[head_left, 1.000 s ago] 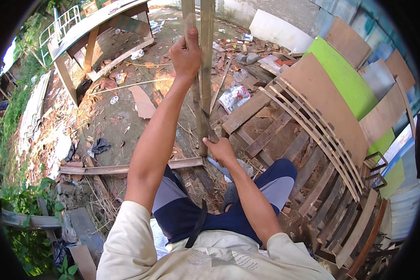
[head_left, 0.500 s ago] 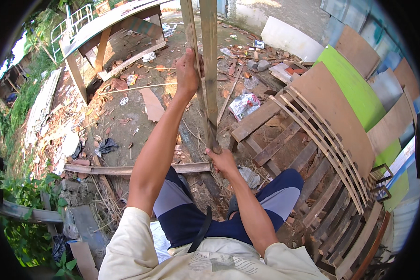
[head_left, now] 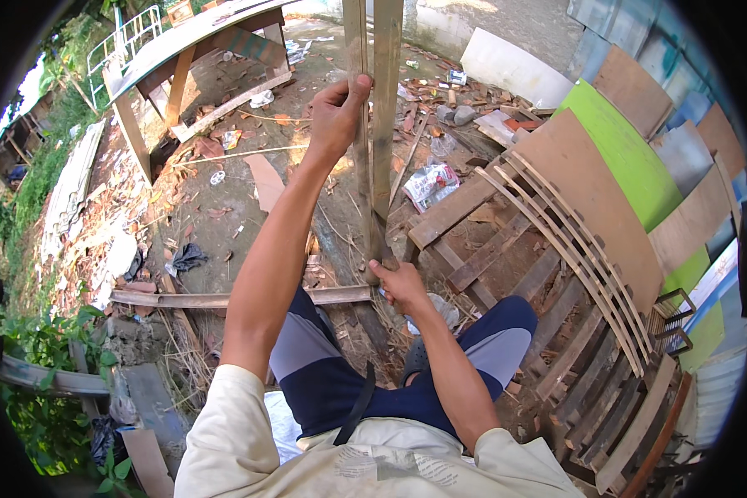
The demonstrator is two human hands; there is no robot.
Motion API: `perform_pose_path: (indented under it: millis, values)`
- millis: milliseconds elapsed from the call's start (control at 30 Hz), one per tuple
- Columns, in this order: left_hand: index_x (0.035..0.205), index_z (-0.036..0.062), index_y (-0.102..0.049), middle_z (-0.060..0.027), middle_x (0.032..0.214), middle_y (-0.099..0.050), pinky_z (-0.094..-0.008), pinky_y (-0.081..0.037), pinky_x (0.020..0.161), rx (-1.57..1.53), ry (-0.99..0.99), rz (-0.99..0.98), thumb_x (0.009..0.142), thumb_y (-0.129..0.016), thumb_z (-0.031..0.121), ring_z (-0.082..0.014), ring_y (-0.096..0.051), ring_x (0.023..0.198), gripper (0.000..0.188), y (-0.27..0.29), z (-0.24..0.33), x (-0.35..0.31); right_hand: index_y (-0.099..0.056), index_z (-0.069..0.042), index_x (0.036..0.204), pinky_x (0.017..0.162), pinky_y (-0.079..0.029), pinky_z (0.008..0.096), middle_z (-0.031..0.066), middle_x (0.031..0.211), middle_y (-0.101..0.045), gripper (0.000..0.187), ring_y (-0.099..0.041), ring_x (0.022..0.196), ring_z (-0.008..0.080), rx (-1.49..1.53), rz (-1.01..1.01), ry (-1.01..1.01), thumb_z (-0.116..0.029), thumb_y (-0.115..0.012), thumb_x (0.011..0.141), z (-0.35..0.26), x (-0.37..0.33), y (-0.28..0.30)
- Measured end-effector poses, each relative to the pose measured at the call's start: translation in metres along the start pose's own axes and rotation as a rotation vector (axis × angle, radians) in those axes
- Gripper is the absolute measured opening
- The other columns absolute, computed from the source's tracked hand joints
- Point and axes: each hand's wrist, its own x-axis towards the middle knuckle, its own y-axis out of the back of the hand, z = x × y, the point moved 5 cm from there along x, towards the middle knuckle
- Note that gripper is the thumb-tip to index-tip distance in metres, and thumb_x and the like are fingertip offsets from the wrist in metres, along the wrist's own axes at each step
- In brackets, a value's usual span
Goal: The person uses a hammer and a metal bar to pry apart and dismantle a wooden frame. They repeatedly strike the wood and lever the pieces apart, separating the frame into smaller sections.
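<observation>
Two long wooden strips rise in front of me, close side by side. The thinner left strip (head_left: 362, 166) is gripped high up by my left hand (head_left: 338, 116), its thumb and fingers pressed against the edge. Beside it stands the wider right strip (head_left: 386, 100), which my left hand does not visibly touch. Down at their lower end my right hand (head_left: 402, 286) is closed, thumb pointing toward the wood. A dark narrow piece (head_left: 379, 236) shows just above that hand; whether it is part of the strip or a tool I cannot make out.
A slatted wooden pallet (head_left: 506, 249) lies on the right, with thin battens (head_left: 585, 253) across it. Brown and green panels (head_left: 610, 158) lean behind. A metal channel (head_left: 241, 299) crosses the ground at left. A low wooden table (head_left: 199, 50) stands far left; litter and rubble cover the ground.
The upper parts of both strips have tilted to the right. My left hand's fingertips no longer show past the left strip's right side. My right hand has stayed nearly in place.
</observation>
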Motion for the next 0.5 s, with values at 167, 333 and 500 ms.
perform_pose_path:
  millis: [167, 333, 500]
  values:
    - [0.094, -0.0032, -0.072, 0.0008, 0.075, -0.065, -0.0232, -0.041, 0.061, 0.128, -0.062, -0.047, 0.091, -0.069, 0.043, -0.0043, -0.053, 0.071, 0.046, -0.019, 0.018, -0.003, -0.065, 0.002, 0.078, 0.054, -0.046, 0.0415, 0.0138, 0.06, -0.061, 0.044, -0.061, 0.055, 0.029, -0.158, 0.169, 0.108, -0.041, -0.072, 0.085, 0.018, 0.004, 0.003]
    - [0.088, -0.002, -0.071, 0.0027, 0.062, -0.059, -0.0238, -0.037, 0.053, 0.243, -0.111, -0.037, 0.088, -0.072, 0.042, -0.0037, -0.047, 0.06, 0.044, -0.022, 0.03, -0.01, -0.07, 0.001, 0.089, 0.073, -0.049, 0.0476, 0.0237, 0.076, -0.067, 0.047, -0.066, 0.082, 0.0433, -0.33, 0.313, 0.183, -0.046, -0.07, 0.085, 0.008, -0.015, 0.001]
    - [0.074, -0.0019, -0.069, 0.002, 0.051, -0.049, -0.0252, -0.032, 0.048, 0.41, -0.098, 0.032, 0.084, -0.074, 0.047, -0.0052, -0.042, 0.052, 0.05, -0.021, 0.039, -0.017, -0.069, 0.0, 0.087, 0.072, -0.049, 0.0498, 0.0249, 0.079, -0.067, 0.046, -0.065, 0.082, 0.0449, -0.398, 0.427, 0.244, -0.046, -0.07, 0.085, 0.01, -0.018, -0.003]
